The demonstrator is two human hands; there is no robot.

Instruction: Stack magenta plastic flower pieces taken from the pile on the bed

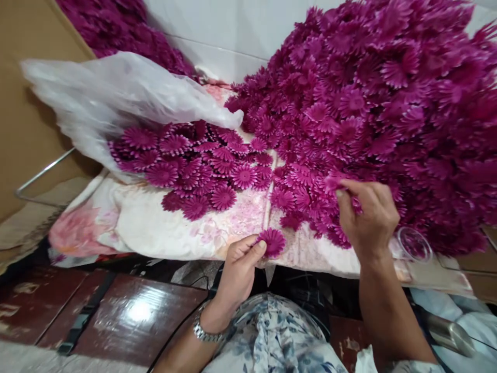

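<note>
No text — or number — can be read.

Left hand (241, 267) pinching a magenta flower (273, 243).

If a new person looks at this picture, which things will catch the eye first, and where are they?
First, the huge heap of magenta artificial flower heads, filling the upper right. Then the crumpled translucent plastic bag at upper left, beside a smaller flower pile. Near the cloth's front edge, the left hand pinches a single flower head.
</note>
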